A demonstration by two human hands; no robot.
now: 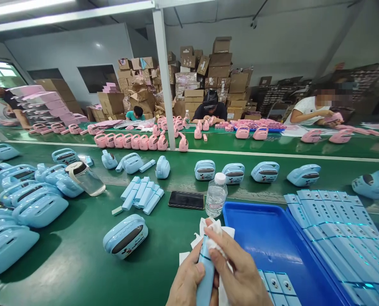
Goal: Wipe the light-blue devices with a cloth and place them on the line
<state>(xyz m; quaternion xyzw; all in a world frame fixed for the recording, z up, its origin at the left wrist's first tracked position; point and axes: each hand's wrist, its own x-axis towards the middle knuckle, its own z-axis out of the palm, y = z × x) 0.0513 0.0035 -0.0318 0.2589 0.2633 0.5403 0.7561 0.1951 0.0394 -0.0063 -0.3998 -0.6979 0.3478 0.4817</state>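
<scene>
My left hand [187, 278] is closed around a light-blue rectangular bar [205, 284] with a dark line across it, held at the bottom centre. My right hand [240, 267] pinches a crumpled white tissue [215, 239] against the bar's upper end, which the tissue partly hides. Just beyond my hands stand a water bottle [216, 197] and a black phone [186, 200]. To their left lie several plain light-blue bars [141, 194] and a light-blue handled case [125, 236] with a dark oval front panel and cartoon print.
A blue tray [256, 221] sits at right with several bars [280, 287]; more bars [339, 233] are stacked beyond it. Blue cases [39, 208] crowd the left near a tilted clear jar [86, 178]. Across the bench, people [210, 109] work among pink cases [144, 142].
</scene>
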